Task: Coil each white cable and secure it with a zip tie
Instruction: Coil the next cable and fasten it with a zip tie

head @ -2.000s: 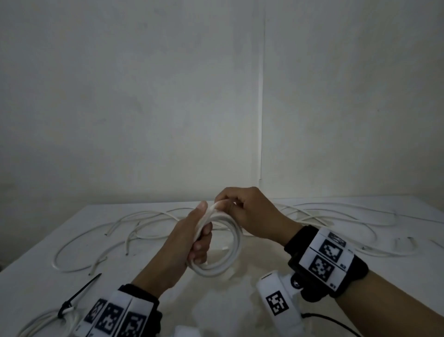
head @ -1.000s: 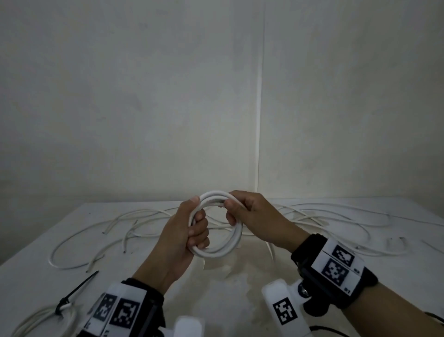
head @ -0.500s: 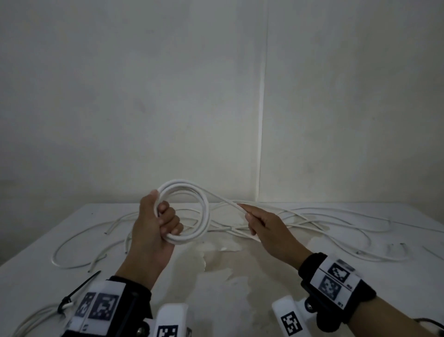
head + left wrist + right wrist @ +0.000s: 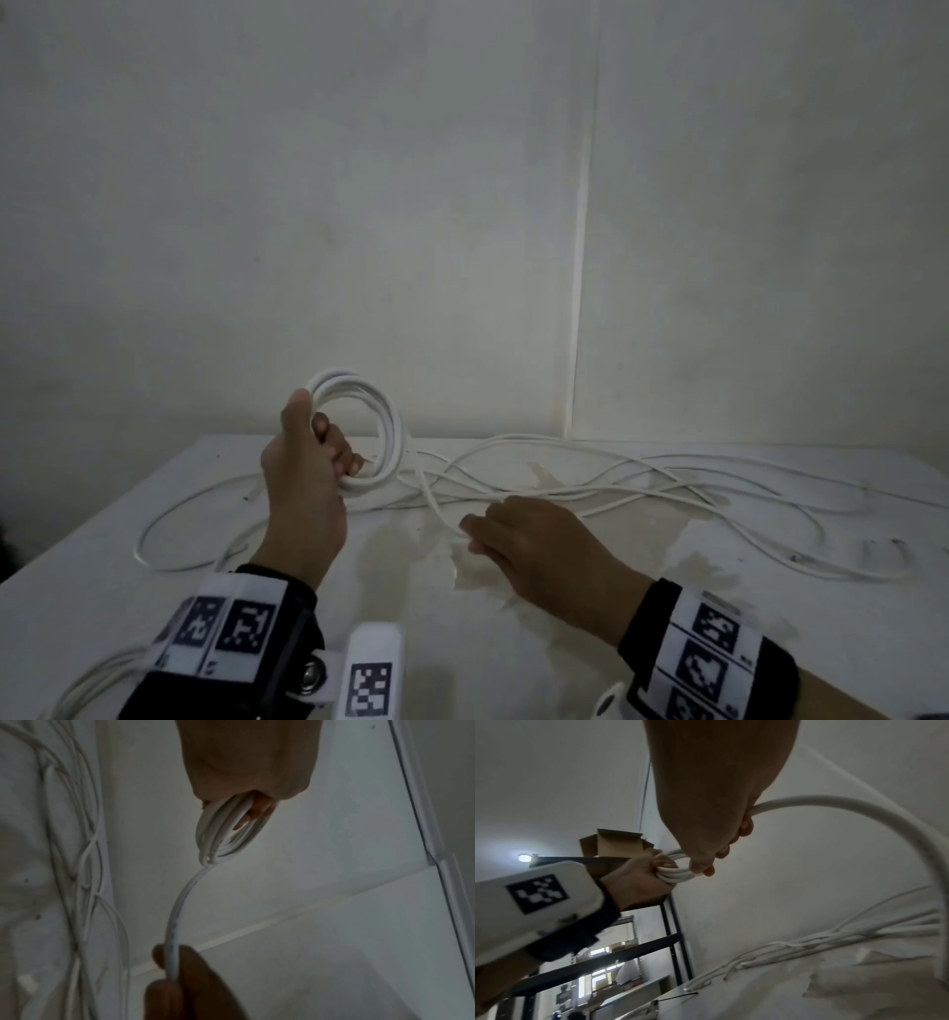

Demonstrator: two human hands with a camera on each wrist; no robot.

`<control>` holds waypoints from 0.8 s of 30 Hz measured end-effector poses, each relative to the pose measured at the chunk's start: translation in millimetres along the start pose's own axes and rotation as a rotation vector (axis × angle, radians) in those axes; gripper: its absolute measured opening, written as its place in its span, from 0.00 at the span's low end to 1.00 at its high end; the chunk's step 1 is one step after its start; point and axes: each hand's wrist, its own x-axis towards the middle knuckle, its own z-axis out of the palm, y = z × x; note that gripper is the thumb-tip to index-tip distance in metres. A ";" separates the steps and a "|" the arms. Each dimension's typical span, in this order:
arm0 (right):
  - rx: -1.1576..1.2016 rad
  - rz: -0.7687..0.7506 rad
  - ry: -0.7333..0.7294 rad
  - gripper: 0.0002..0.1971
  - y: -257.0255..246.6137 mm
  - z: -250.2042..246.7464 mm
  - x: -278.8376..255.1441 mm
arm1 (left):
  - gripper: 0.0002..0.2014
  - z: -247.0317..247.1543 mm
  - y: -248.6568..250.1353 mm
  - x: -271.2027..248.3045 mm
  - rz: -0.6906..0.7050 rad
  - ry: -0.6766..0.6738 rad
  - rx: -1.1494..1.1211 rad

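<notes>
My left hand is raised above the table's back left and grips a small coil of white cable of several turns. From the coil a free run of the same cable drops to the right. My right hand holds that run low over the table, fingers curled round it. In the left wrist view the coil hangs from my left hand and the cable leads down into my right hand. The right wrist view shows the cable arching out of my right hand.
Several loose white cables lie tangled across the back of the white table. Another white cable lies at the front left corner, and a black zip tie lies near it. A dark shelf rack stands left of the table.
The hands have parted. My left hand lifted the coil up and to the left. My right hand slid out along the free cable, down and towards me.
</notes>
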 end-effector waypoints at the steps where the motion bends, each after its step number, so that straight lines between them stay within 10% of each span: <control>1: -0.020 -0.027 0.004 0.12 -5.0 -0.3 1.7 | 0.18 0.5 -3.1 -1.7 0.009 0.002 0.028; 12: 0.092 -0.189 0.086 0.11 -15.2 -18.5 27.5 | 0.20 11.8 -44.0 -41.7 0.059 -0.374 0.468; 17: 0.208 -0.013 0.144 0.10 -11.4 -31.5 31.8 | 0.30 7.4 -45.1 -50.2 -0.007 -0.646 0.510; 24: 0.400 0.155 0.067 0.08 7.4 -43.5 31.5 | 0.25 15.8 -37.1 -61.2 -0.279 -0.681 0.398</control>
